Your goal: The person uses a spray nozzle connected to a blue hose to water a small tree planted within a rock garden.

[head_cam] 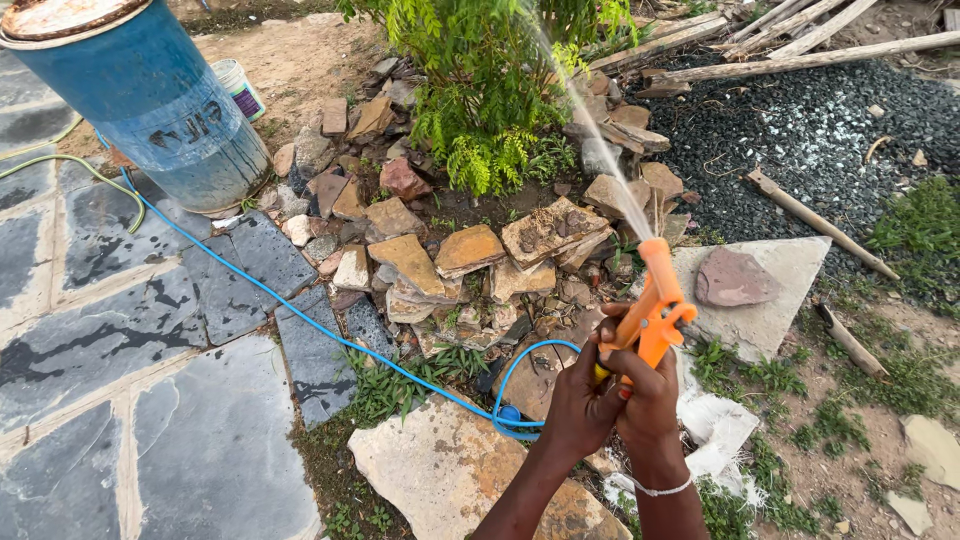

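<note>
Outdoors, both hands close together around the grip of an orange spray nozzle (652, 305): the left hand (578, 405) wraps the lower handle from the near side while the right hand (645, 395) curls its fingers over the trigger, squeezed shut on it, which fits the thin jet of water (585, 110) leaving the tip. The nozzle tilts up and away so the stream arcs toward the leafy green shrub (480, 90) standing among a ring of broken stones (470, 250), apparently stacked there to edge the plant's bed. A blue hose (300, 315) runs from the nozzle's base, loops just below the hands, and trails across the slate paving (120, 340) past a blue barrel (150, 95). Dark gravel (800, 130) and wooden poles (800, 50) lie well beyond.
</note>
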